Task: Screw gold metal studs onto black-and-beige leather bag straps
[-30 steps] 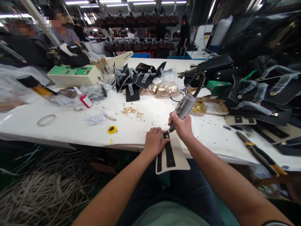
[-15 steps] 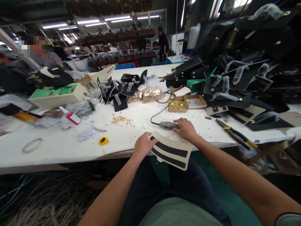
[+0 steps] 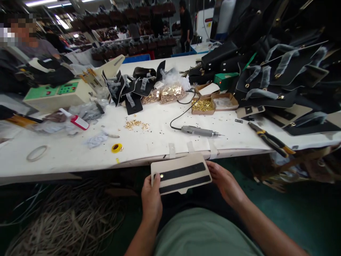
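My left hand point(image 3: 152, 199) grips the left end of a beige bag panel point(image 3: 183, 175), its thumb on top beside a small brass-coloured stud. Two black strips run along the panel, which is held over my lap at the table's front edge. At the panel's right edge is my right hand point(image 3: 225, 183), fingers stretched out and near or touching it; whether they reach underneath is hidden. A grey corded electric screwdriver point(image 3: 198, 131) lies on the white table point(image 3: 149, 145) beyond the panel, its thin bit pointing right.
Pliers point(image 3: 270, 138) with black and yellow handles lie at the right. Loose gold fittings point(image 3: 135, 124), a yellow tape roll point(image 3: 116, 148) and a red-labelled bottle point(image 3: 79, 122) are at the left. Behind stand a box of gold pieces point(image 3: 203, 106) and black bag parts point(image 3: 279, 96). Co-workers are in the background.
My right hand has let go of the electric screwdriver and come back to the panel's right edge. The panel has turned in my left hand and moved nearer to me, its stud now showing.
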The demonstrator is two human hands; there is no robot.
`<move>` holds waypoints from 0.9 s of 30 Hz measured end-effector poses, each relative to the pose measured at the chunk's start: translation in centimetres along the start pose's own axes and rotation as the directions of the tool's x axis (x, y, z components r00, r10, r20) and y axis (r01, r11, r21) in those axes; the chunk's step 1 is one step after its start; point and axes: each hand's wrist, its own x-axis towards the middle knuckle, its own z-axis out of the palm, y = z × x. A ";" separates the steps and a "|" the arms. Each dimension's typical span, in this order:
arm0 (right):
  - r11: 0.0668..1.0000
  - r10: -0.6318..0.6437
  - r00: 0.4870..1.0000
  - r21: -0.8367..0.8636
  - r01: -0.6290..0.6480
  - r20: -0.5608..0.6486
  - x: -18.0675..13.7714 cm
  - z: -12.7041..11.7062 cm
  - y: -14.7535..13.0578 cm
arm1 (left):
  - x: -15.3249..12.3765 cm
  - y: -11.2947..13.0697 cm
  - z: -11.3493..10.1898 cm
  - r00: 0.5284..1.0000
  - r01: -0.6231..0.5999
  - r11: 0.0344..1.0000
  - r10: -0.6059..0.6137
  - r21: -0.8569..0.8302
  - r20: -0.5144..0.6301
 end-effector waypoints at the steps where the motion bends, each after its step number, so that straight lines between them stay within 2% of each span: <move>1: 0.999 -0.033 0.999 0.007 0.033 0.041 0.3 0.7 -0.5 | -0.4 -0.3 -0.6 1.000 -0.006 1.000 0.006 0.012 -0.027; 3: 0.996 -0.073 0.994 -0.038 0.077 0.087 1.1 2.2 -1.2 | -1.2 -0.5 -1.8 0.997 -0.001 1.000 0.001 0.002 -0.078; 5: 0.990 -0.095 0.993 -0.101 0.102 0.071 2.1 3.3 -1.3 | -2.0 -0.5 -2.7 0.997 0.034 0.999 -0.036 -0.029 -0.064; 8: 0.974 -0.147 0.989 -0.175 0.143 -0.005 4.1 4.4 -1.3 | -3.0 -0.7 -4.0 0.984 0.162 0.987 -0.161 -0.008 0.071; 10: 0.946 -0.198 0.980 -0.266 0.183 -0.029 5.9 4.6 -1.9 | -3.4 -0.9 -4.9 0.957 0.217 0.971 -0.232 0.100 0.175; 12: 0.886 -0.249 0.968 -0.404 0.227 -0.003 7.9 4.6 -3.2 | -3.4 -0.9 -5.6 0.952 0.145 0.956 -0.205 0.255 0.227; 15: 0.701 -0.282 0.952 -0.652 0.291 0.121 10.7 4.6 -5.4 | -3.0 0.2 -5.7 0.976 -0.144 0.864 0.044 0.483 0.212; 17: 0.579 -0.248 0.946 -0.751 0.318 0.210 12.1 4.8 -6.4 | -2.5 1.4 -5.0 0.942 -0.337 0.733 0.257 0.590 0.218; 19: 0.521 -0.181 0.942 -0.785 0.336 0.283 12.9 5.0 -6.9 | -1.9 2.5 -3.7 0.863 -0.496 0.607 0.426 0.621 0.272; 21: 0.512 -0.134 0.938 -0.788 0.341 0.319 13.1 5.5 -7.1 | -1.3 3.3 -1.9 0.776 -0.615 0.524 0.531 0.589 0.339; 23: 0.541 -0.098 0.928 -0.763 0.353 0.360 12.6 6.0 -7.2 | -0.6 3.8 0.1 0.730 -0.672 0.499 0.571 0.547 0.377; 24: 0.569 -0.083 0.917 -0.737 0.365 0.389 12.2 6.2 -7.4 | -0.2 3.9 1.0 0.733 -0.672 0.521 0.566 0.526 0.376; 25: 0.605 -0.061 0.900 -0.701 0.376 0.431 11.8 6.5 -7.6 | 0.1 4.0 1.9 0.759 -0.647 0.575 0.546 0.502 0.354; 27: 0.693 -0.005 0.860 -0.618 0.371 0.511 11.0 7.0 -8.1 | 0.8 4.3 3.1 0.853 -0.518 0.754 0.423 0.404 0.304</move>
